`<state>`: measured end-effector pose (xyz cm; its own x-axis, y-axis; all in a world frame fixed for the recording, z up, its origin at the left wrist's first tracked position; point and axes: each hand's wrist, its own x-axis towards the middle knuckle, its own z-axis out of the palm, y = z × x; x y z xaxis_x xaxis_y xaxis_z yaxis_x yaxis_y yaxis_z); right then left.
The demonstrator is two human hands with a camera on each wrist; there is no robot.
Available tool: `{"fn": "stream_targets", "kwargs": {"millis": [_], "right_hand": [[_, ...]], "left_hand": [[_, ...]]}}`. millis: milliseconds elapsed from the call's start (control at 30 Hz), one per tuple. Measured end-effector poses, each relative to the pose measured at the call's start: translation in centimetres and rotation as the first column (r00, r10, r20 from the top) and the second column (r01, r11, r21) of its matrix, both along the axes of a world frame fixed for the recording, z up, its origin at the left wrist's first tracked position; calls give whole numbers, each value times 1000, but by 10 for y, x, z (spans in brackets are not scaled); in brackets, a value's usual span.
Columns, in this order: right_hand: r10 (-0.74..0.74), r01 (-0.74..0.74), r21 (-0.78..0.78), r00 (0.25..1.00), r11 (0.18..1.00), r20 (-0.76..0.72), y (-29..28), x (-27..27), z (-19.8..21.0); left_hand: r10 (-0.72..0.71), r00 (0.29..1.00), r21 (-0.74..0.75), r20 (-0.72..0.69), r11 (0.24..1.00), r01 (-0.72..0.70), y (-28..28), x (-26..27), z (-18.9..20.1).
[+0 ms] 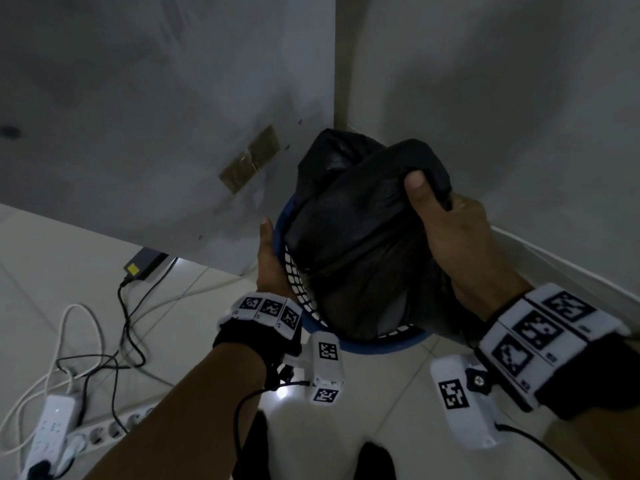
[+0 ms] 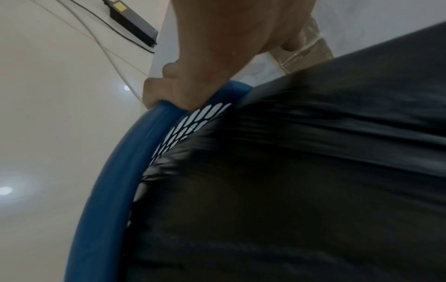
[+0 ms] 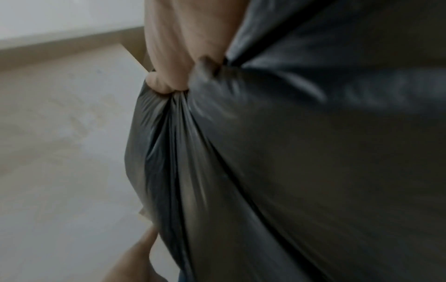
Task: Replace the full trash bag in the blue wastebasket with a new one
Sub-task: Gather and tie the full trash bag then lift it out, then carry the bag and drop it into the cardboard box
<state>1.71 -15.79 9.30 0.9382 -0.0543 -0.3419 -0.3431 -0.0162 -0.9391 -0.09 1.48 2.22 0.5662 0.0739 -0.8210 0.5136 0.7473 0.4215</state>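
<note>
A black trash bag [image 1: 349, 237] bulges up out of the blue wastebasket [image 1: 381, 344], which stands on the floor in a wall corner. My right hand [image 1: 446, 230] grips the gathered top of the trash bag [image 3: 289, 152], thumb pressed on the plastic. My left hand [image 1: 270, 261] holds the wastebasket's left rim; in the left wrist view its fingers [image 2: 156, 91] curl over the blue rim [image 2: 115, 181] beside the bag [image 2: 289, 181]. The basket's perforated wall [image 1: 294, 278] shows between rim and bag.
A grey cabinet panel [image 1: 156, 116] stands just left of the basket, a white wall [image 1: 502, 116] and baseboard [image 1: 554, 258] to the right. A power adapter [image 1: 145, 263], cables [image 1: 124, 323] and power strips [image 1: 52, 434] lie on the tiled floor at left.
</note>
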Motion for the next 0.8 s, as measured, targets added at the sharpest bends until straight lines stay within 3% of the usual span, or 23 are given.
{"fn": "stream_targets", "kwargs": {"millis": [133, 233, 333, 433, 500, 700, 800], "right_hand": [[1, -3, 15, 997, 1000, 80, 7, 1, 25], [-32, 20, 89, 990, 996, 137, 12, 3, 46], [11, -23, 50, 973, 998, 231, 23, 0, 64], [67, -60, -35, 970, 998, 236, 37, -6, 73], [31, -16, -65, 971, 998, 239, 42, -3, 82], [-160, 154, 44, 956, 987, 246, 35, 3, 120], [-181, 170, 67, 958, 983, 223, 40, -6, 142]], "left_hand": [[-69, 992, 106, -109, 991, 81, 14, 1, 0], [-83, 979, 95, -186, 990, 102, 28, 3, -4], [-102, 989, 0, -108, 995, 102, 37, 8, -10], [-50, 998, -160, -48, 986, 41, 35, 5, 4], [-48, 999, -197, -21, 980, 43, 32, -1, 16], [-264, 929, 18, -260, 960, 278, 46, -24, 19], [-261, 956, -111, -135, 963, 247, 45, -30, 36]]}}
